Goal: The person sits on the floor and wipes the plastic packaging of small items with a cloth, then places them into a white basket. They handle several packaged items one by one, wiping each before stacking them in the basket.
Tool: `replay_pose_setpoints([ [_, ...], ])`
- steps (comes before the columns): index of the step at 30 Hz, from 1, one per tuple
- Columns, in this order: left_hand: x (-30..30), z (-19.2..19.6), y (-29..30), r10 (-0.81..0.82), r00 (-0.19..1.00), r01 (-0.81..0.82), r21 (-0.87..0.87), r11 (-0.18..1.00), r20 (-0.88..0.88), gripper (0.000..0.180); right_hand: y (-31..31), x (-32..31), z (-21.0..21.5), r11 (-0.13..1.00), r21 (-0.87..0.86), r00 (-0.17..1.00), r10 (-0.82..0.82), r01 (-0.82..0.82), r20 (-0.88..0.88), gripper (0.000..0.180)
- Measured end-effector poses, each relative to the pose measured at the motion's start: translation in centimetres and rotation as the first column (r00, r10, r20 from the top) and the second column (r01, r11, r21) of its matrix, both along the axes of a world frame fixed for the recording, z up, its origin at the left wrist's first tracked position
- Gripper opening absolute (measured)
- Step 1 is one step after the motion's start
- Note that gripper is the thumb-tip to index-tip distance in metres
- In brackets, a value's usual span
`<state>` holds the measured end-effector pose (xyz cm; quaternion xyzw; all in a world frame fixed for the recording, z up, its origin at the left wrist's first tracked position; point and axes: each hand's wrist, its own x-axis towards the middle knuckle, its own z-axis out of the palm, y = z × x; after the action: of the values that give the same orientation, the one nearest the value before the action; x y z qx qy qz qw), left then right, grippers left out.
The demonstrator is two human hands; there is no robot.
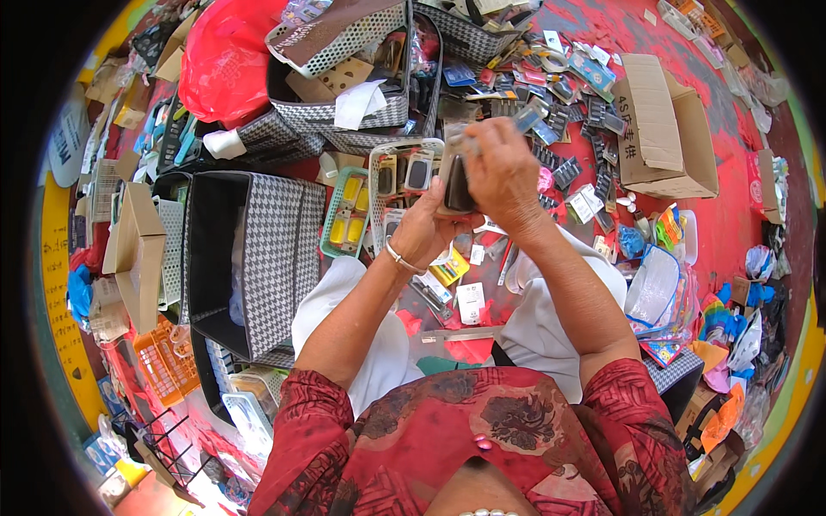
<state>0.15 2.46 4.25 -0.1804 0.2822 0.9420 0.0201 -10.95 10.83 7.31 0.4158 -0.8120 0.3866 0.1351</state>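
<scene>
My left hand (419,230) is closed around the lower left side of a small pack (457,182) with a dark, oval item in it. Over the pack's right side is my right hand (506,172), its fingers bent and pressed together, slightly blurred. Something pale and see-through shows at its fingertips, too smeared to name. Just left of the pack stands a white plastic basket (375,191) with similar packs of dark oval items (419,171). Beside it, a green basket (327,230) holds several yellow packs (348,224).
Houndstooth fabric boxes (284,258) stand at left and behind. A pile of small packaged goods (568,95) covers the red floor sheet ahead. A cardboard box (658,129) is at far right, a red plastic bag (228,64) at far left. Plastic bags (658,288) lie on the right.
</scene>
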Motion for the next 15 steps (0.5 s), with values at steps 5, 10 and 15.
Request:
replay_pose_setpoints([
  [5, 0.4, -0.6, -1.3, -0.095, 0.993, 0.101, 0.107, 0.989, -0.063, 0.059, 1.3, -3.4, 0.8, 0.972, -0.032, 0.925, -0.212, 0.234, 0.316, 0.011],
  [10, 0.0, -1.2, -0.7, -0.045, 0.999, 0.045, 0.011, 0.999, -0.014, 0.055, -0.1, -0.1, 0.2, 0.994, -0.094, 0.985, 0.072, -0.058, 0.158, 0.013],
  [15, -0.1, -1.9, -0.2, 0.175, 0.979, -0.184, 0.084, 0.979, 0.104, 0.046, -1.3, 3.9, -1.0, 0.992, -0.052, 0.972, 0.119, -0.111, 0.202, 0.009],
])
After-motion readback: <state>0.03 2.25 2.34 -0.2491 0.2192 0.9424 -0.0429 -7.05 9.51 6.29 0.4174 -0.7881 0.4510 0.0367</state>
